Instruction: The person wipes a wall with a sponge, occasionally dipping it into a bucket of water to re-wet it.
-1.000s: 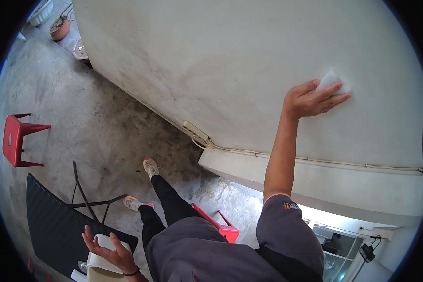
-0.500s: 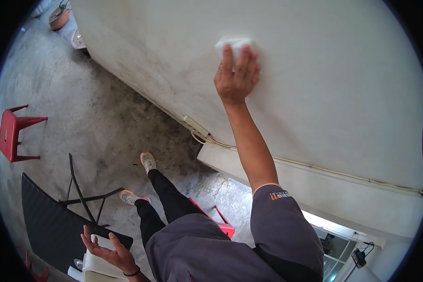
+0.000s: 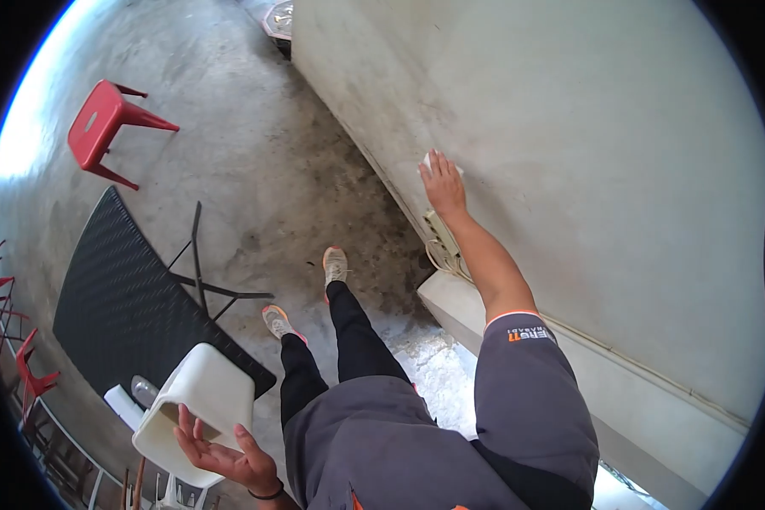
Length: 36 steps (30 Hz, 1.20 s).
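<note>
My right hand [image 3: 444, 185] presses a folded white cloth [image 3: 429, 160] flat against the off-white wall [image 3: 586, 170]. Most of the cloth lies under the fingers, with white edges showing around them. Grey smudges mark the wall around this spot. My left hand [image 3: 225, 455] is raised at the lower left, palm up and fingers apart, with nothing in it. In this view it overlaps the opening of a white plastic container [image 3: 212, 387]. That container appears tipped beside the black woven-top table [image 3: 136, 297].
A red stool [image 3: 102, 127] stands on the stained concrete floor [image 3: 255, 127]. Just below my right hand, a power strip [image 3: 442, 234] with cables runs along the wall's ledge [image 3: 603, 365]. More red chairs [image 3: 32, 374] are at the left edge. A clear bottle [image 3: 144, 391] sits by the container.
My right hand has slid the cloth down the wall, closer to the power strip. The view has shifted, bringing more of the white container and table in. My left hand stays open.
</note>
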Tool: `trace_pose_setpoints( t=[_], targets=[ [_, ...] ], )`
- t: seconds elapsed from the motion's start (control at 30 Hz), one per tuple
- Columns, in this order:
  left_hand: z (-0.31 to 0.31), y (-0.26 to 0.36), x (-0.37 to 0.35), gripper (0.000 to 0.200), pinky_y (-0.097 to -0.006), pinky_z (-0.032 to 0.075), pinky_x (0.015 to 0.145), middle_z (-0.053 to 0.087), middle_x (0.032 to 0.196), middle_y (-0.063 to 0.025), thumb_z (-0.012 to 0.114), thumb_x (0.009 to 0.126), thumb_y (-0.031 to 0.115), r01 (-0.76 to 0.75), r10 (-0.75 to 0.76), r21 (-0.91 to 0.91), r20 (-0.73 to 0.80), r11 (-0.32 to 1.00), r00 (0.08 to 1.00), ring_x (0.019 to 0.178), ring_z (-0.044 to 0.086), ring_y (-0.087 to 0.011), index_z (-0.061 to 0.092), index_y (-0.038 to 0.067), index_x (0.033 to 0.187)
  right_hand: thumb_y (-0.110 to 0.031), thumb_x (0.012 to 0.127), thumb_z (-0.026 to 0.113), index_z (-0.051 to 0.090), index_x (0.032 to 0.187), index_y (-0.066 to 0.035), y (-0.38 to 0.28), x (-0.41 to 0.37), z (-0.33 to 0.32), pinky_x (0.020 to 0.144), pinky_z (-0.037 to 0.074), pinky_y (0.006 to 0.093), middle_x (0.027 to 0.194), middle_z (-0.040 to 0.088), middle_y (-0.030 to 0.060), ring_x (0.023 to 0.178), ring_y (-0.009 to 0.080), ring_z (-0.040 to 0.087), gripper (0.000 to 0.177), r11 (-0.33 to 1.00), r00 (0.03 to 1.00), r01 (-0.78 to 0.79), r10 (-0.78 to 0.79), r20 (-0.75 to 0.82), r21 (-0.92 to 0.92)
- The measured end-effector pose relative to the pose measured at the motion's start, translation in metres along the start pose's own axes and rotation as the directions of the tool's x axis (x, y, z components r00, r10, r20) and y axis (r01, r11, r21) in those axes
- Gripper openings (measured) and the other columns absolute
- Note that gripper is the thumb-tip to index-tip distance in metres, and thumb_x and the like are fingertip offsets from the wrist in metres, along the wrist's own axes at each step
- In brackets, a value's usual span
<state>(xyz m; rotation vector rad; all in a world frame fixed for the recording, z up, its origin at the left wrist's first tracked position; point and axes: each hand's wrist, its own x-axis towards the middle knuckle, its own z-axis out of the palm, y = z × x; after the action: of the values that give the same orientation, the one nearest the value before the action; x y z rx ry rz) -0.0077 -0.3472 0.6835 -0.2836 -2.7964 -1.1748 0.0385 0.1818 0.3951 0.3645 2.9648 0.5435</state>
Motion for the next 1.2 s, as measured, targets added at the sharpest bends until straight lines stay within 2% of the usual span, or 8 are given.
trace_pose_setpoints(
  t=[0.17,0.3,0.4,0.47,0.6,0.83,1.1,1.2],
  targets=[
    [-0.079,-0.035,-0.007,0.071,-0.0501,0.02,0.117,0.043,0.143,-0.0221,0.056,0.086,0.007,-0.122,0.118,-0.023,-0.127,0.992,0.985,0.136,0.037,-0.0335,0.022,0.002,0.148,-0.021,0.087,0.063,0.05,0.136,-0.001,-0.135,-0.005,-0.186,0.101,0.044,0.0462,0.139,0.045,0.0292,0.12,0.0446,0.052,0.055,0.591,0.943,-0.09,0.309,-0.122,0.802],
    [-0.156,-0.125,-0.02,0.058,-0.0489,0.027,0.114,0.044,0.143,-0.0218,0.057,0.094,0.019,0.135,-0.019,0.346,-0.317,0.928,0.948,0.135,0.04,-0.0349,0.034,0.0,0.144,-0.021,0.086,0.069,0.05,0.138,-0.003,-0.242,-0.057,-0.392,0.11,0.036,0.0461,0.146,0.041,0.0284,0.134,0.0416,0.043,0.059,0.404,0.87,0.39,0.135,-0.475,0.828],
    [-0.175,-0.21,-0.042,0.06,-0.0488,0.028,0.112,0.042,0.144,-0.0233,0.054,0.097,0.03,0.353,-0.305,0.199,-0.236,0.914,0.923,0.134,0.039,-0.0373,0.035,-0.001,0.145,-0.019,0.077,0.074,0.051,0.137,-0.011,-0.33,-0.097,-0.473,0.104,0.041,0.0459,0.147,0.04,0.0266,0.131,0.0386,0.047,0.065,0.259,0.797,0.603,-0.198,-0.57,0.754],
    [-0.169,-0.242,-0.054,0.065,-0.0477,0.03,0.111,0.04,0.146,-0.0241,0.045,0.101,0.043,0.359,-0.322,0.219,-0.188,0.907,0.928,0.134,0.039,-0.038,0.033,-0.001,0.147,-0.022,0.079,0.071,0.053,0.135,-0.012,-0.393,-0.112,-0.469,0.101,0.043,0.0454,0.146,0.041,0.0265,0.129,0.0382,0.048,0.06,0.15,0.708,0.668,-0.43,-0.56,0.729],
    [-0.163,-0.283,-0.051,0.066,-0.0495,0.029,0.109,0.038,0.147,-0.0263,0.044,0.101,0.043,0.337,-0.274,0.246,-0.256,0.909,0.927,0.135,0.036,-0.0398,0.031,-0.001,0.148,-0.032,0.082,0.066,0.049,0.137,-0.011,-0.48,-0.104,-0.435,0.098,0.044,0.0444,0.142,0.044,0.0242,0.126,0.0369,0.051,0.062,0.411,0.545,0.724,-0.833,-0.094,0.554],
    [-0.168,-0.265,-0.055,0.057,-0.0482,0.034,0.108,0.043,0.143,-0.0256,0.039,0.102,0.036,0.405,-0.395,0.041,-0.148,0.914,0.907,0.13,0.042,-0.0414,0.034,0.001,0.146,-0.034,0.084,0.06,0.048,0.138,-0.03,-0.562,-0.094,-0.311,0.105,0.037,0.0529,0.153,0.03,0.0144,0.135,0.0355,0.041,0.055,0.516,0.583,0.8,-0.789,-0.193,0.307],
    [-0.179,-0.254,-0.053,0.058,-0.0473,0.036,0.106,0.044,0.142,-0.0248,0.039,0.102,0.04,0.439,-0.445,-0.069,-0.136,0.896,0.885,0.129,0.044,-0.0414,0.036,0.001,0.144,-0.032,0.086,0.056,0.058,0.13,-0.019,-0.553,-0.089,-0.356,0.099,0.043,0.052,0.141,0.048,0.0189,0.129,0.0377,0.045,0.046,0.581,0.566,0.722,-0.808,0.162,0.376],
    [-0.175,-0.258,-0.055,0.069,-0.0494,0.037,0.105,0.044,0.141,-0.0282,0.042,0.099,0.049,0.423,-0.434,-0.106,-0.121,0.9,0.893,0.128,0.044,-0.0434,0.033,-0.002,0.145,-0.036,0.088,0.055,0.059,0.128,-0.013,-0.599,-0.056,-0.224,0.095,0.045,0.0495,0.133,0.054,0.0218,0.12,0.0335,0.053,0.046,0.345,0.641,-0.023,-0.715,0.279,0.938]
  ],
)
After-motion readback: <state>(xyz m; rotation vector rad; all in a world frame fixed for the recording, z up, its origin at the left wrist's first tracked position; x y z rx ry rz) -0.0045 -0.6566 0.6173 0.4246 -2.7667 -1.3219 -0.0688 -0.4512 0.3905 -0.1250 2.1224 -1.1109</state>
